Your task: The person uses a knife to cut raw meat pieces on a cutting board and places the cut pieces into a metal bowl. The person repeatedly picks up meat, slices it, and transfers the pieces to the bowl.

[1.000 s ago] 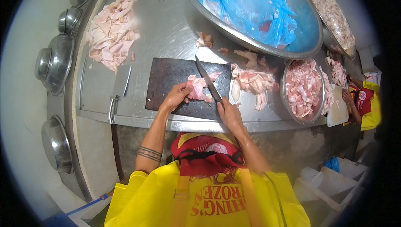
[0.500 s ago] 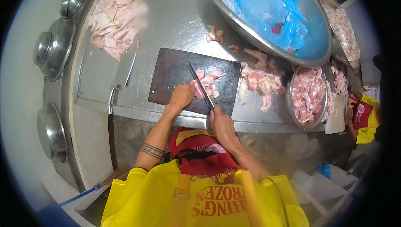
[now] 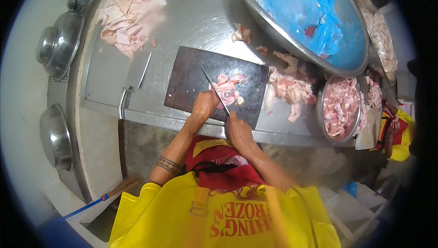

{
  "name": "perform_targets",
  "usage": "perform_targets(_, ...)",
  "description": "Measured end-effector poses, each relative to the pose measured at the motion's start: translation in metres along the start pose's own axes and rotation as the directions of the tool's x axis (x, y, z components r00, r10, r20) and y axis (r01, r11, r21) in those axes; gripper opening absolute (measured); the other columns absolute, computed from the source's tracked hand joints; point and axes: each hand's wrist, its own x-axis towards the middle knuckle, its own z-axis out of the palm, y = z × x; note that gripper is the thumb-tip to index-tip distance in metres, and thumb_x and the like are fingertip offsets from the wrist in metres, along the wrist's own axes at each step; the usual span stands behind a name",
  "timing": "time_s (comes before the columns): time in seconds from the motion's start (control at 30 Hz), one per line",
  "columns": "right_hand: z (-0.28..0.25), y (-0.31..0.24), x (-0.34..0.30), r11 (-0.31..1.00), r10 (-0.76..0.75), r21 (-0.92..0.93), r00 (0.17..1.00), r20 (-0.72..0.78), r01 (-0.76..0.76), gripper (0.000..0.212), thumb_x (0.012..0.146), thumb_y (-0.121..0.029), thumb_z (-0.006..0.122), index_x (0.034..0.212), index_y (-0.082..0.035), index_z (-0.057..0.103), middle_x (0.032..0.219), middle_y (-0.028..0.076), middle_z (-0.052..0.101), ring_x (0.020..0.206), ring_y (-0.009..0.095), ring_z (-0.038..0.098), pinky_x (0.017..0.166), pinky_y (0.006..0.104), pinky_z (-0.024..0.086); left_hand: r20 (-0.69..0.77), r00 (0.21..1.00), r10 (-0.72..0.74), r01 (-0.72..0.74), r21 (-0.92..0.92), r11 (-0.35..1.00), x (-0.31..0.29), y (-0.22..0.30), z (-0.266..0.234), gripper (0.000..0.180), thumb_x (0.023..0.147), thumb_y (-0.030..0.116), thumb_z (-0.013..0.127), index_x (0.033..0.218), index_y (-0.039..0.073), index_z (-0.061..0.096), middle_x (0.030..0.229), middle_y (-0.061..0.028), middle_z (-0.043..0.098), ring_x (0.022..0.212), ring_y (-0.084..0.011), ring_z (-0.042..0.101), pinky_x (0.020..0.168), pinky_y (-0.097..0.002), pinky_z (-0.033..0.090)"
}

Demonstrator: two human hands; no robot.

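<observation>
A dark cutting board (image 3: 189, 74) lies at the front of the steel table with cut pieces of pink raw meat (image 3: 232, 83) on it. My right hand (image 3: 239, 129) is closed round the handle of a knife (image 3: 214, 88), whose narrow blade points away and to the left across the meat. My left hand (image 3: 205, 105), fingers curled, presses on the near left end of the meat, close beside the blade. Its fingertips are partly hidden. Right of the board lies a heap of uncut raw meat (image 3: 289, 88).
A cleaver (image 3: 137, 72) lies left of the board, below a pile of pale skins (image 3: 130, 17). A large steel basin (image 3: 255, 20) with blue plastic stands at the back right. Nearer is a bowl of cut meat (image 3: 340, 106). Another person (image 3: 401, 131) stands at the far right.
The view has shifted slightly, so the table things sit a little to the right. The knife's tip has swung a little left. Both hands keep their hold.
</observation>
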Motion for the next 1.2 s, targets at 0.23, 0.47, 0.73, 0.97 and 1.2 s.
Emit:
perform_targets(0.23, 0.006, 0.002, 0.019, 0.997, -0.020, -0.069, 0.999, -0.024, 0.019, 0.014, 0.098, -0.008, 0.048, 0.110, -0.003, 0.047, 0.080, 0.031, 0.069, 0.077, 0.050, 0.070, 0.066, 0.0601, 0.056, -0.120, 0.993, 0.016, -0.019, -0.021, 1.000, -0.004, 0.003, -0.010, 0.032, 0.093, 0.019, 0.060, 0.079, -0.008, 0.069, 0.079, -0.0340, 0.065, 0.076, -0.0509, 0.068, 0.067, -0.0566, 0.055)
perform_targets(0.47, -0.020, 0.036, -0.052, 0.993, 0.031, -0.116, 0.997, 0.072, -0.022, 0.011, 0.098, -0.011, 0.049, 0.106, -0.004, 0.046, 0.079, 0.032, 0.068, 0.074, 0.051, 0.069, 0.064, 0.0614, 0.055, -0.201, 0.980, -0.010, 0.022, 0.058, 0.998, 0.006, 0.003, -0.009, 0.035, 0.096, 0.020, 0.057, 0.079, -0.007, 0.070, 0.080, -0.0334, 0.067, 0.075, -0.0510, 0.068, 0.066, -0.0568, 0.055)
perform_targets(0.73, -0.009, 0.044, -0.026, 0.999, 0.035, 0.042, 0.998, -0.042, -0.033, 0.024, 0.105, -0.027, 0.051, 0.107, -0.003, 0.048, 0.075, 0.032, 0.066, 0.072, 0.055, 0.065, 0.067, 0.0651, 0.050, -0.143, 0.989, -0.022, 0.020, -0.015, 1.000, -0.028, 0.017, -0.007, 0.031, 0.095, 0.020, 0.060, 0.082, -0.007, 0.069, 0.085, -0.0348, 0.067, 0.080, -0.0518, 0.067, 0.071, -0.0576, 0.053)
perform_targets(0.97, -0.037, 0.055, 0.009, 0.776, 0.066, 0.601, 0.973, 0.221, -0.189, 0.028, 0.106, -0.029, 0.053, 0.122, -0.006, 0.053, 0.070, 0.016, 0.060, 0.052, 0.032, 0.060, 0.049, 0.0472, 0.051, -0.190, 0.982, -0.022, 0.031, 0.047, 0.998, -0.006, 0.014, -0.022, 0.028, 0.091, 0.022, 0.067, 0.084, -0.005, 0.071, 0.081, -0.0295, 0.069, 0.079, -0.0484, 0.069, 0.072, -0.0539, 0.055)
perform_targets(1.2, -0.101, 0.064, -0.021, 0.361, 0.006, 0.848, 0.910, 0.414, -0.388, 0.038, 0.105, -0.020, 0.060, 0.138, -0.010, 0.042, 0.070, 0.002, 0.049, 0.054, 0.014, 0.052, 0.048, 0.0328, 0.050, -0.320, 0.914, -0.248, 0.203, -0.166, 0.965, -0.008, -0.036, -0.081, 0.027, 0.089, 0.028, 0.074, 0.087, 0.000, 0.075, 0.076, -0.0204, 0.073, 0.073, -0.0337, 0.074, 0.070, -0.0430, 0.057)
